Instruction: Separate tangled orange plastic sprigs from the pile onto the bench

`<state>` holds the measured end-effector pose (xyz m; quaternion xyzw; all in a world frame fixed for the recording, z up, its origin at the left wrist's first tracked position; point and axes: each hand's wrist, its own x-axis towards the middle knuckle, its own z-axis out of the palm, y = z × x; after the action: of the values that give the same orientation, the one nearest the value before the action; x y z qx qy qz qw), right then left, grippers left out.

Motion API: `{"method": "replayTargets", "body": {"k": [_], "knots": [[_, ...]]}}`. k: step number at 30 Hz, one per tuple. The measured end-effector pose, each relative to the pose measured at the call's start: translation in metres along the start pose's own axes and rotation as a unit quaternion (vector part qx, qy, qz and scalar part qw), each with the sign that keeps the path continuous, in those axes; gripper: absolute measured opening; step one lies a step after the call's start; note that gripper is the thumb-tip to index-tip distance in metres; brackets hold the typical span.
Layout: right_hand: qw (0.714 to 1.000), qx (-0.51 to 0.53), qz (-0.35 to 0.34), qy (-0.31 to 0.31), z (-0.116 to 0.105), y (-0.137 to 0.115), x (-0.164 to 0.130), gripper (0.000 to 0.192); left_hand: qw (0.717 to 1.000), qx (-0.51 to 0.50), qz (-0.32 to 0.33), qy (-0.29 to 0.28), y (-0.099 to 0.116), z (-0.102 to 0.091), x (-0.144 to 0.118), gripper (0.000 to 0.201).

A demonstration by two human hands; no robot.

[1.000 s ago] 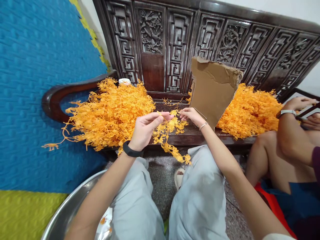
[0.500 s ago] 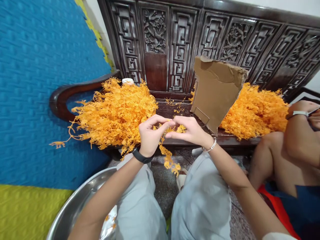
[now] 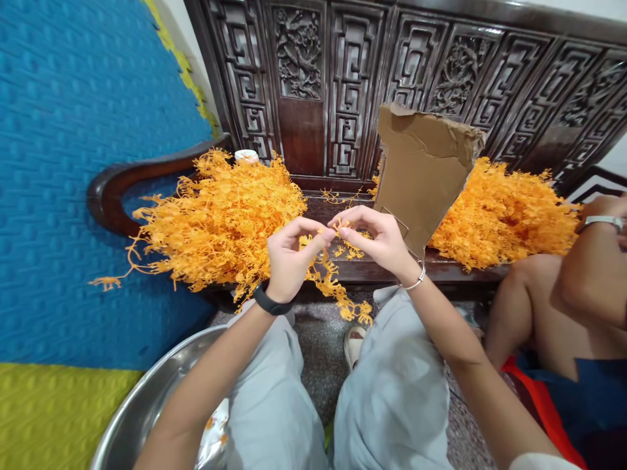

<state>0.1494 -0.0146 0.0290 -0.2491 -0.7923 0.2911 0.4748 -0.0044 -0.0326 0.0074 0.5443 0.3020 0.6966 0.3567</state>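
Left hand (image 3: pixel 290 256) and right hand (image 3: pixel 379 238) pinch one orange sprig (image 3: pixel 336 277) (two heaps (image 3: pixel 220 219) behind).

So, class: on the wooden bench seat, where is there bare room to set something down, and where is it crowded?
Bare wood shows on the bench seat between the left orange pile and the cardboard piece, behind the left hand and right hand, with only stray sprigs. The seat's left end and the stretch under the right orange pile are crowded.
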Motion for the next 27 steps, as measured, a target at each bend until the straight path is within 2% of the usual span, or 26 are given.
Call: {"method": "replayTargets", "body": {"k": [7, 13, 16, 21, 27], "knots": [[0.993, 0.067, 0.004, 0.095, 0.006, -0.002, -0.003, 0.008, 0.983, -0.13, -0.065, -0.11, 0.007, 0.005, -0.003, 0.016], [0.994, 0.066, -0.009, 0.087, 0.0, 0.005, 0.003, 0.015, 0.951, -0.215, -0.111, -0.195, 0.004, 0.0, 0.0, 0.022], [0.995, 0.069, -0.01, 0.067, -0.001, 0.009, 0.006, 0.016, 0.934, -0.251, -0.146, -0.207, 0.001, -0.001, 0.002, 0.022], [0.994, 0.096, 0.024, 0.044, -0.002, 0.011, 0.009, 0.017, 0.908, -0.292, -0.227, -0.197, -0.003, -0.002, 0.005, 0.025], [0.982, 0.18, 0.059, -0.003, -0.007, 0.02, 0.012, 0.017, 0.894, -0.306, -0.26, -0.198, -0.004, -0.003, 0.006, 0.03]]}}
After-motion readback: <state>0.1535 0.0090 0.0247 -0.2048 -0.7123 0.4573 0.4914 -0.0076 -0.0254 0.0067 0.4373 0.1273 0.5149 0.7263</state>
